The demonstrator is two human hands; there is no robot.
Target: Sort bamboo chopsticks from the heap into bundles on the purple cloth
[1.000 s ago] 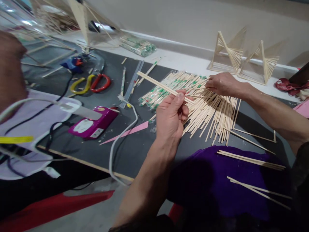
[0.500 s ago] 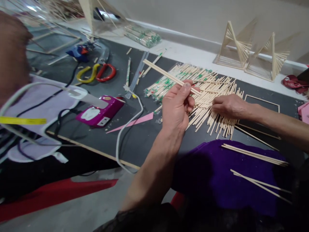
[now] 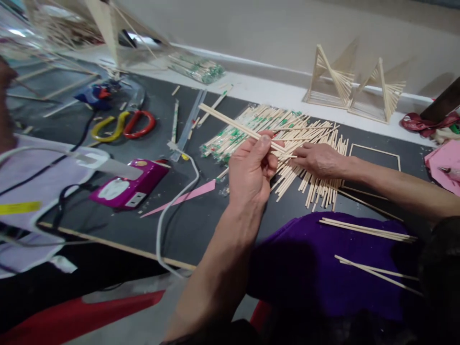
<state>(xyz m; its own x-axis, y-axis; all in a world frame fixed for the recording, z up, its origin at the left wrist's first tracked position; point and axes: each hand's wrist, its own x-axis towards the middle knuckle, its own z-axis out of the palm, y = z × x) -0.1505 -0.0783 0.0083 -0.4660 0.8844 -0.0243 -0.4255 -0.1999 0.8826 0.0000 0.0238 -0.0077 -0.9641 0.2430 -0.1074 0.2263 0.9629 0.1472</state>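
Thin wooden chopsticks (image 3: 230, 120) are pinched between the thumb and fingers of my left hand (image 3: 251, 165), pointing up and to the left. My right hand (image 3: 318, 159) reaches over a loose pile of bare chopsticks (image 3: 323, 189), its fingers closed at the end of a chopstick (image 3: 286, 156) beside my left hand. The fingertips are partly hidden. Behind the pile lie chopsticks in clear, green-printed wrappers (image 3: 247, 122). More chopsticks (image 3: 366, 230) rest in two small groups on the purple cloth (image 3: 287, 258) over my lap.
Two twisted stick models (image 3: 328, 79) stand by the wall. A square stick frame (image 3: 375, 147) lies right of the pile. Leftward are scissors (image 3: 139, 125), a magenta power socket block (image 3: 131, 184), a white cable (image 3: 160, 225) and a pink paper strip (image 3: 183, 197). Another person shows at the left edge.
My right hand has moved left across the pile, closer to my left hand. My left hand keeps its chopsticks. The whole view has shifted slightly.
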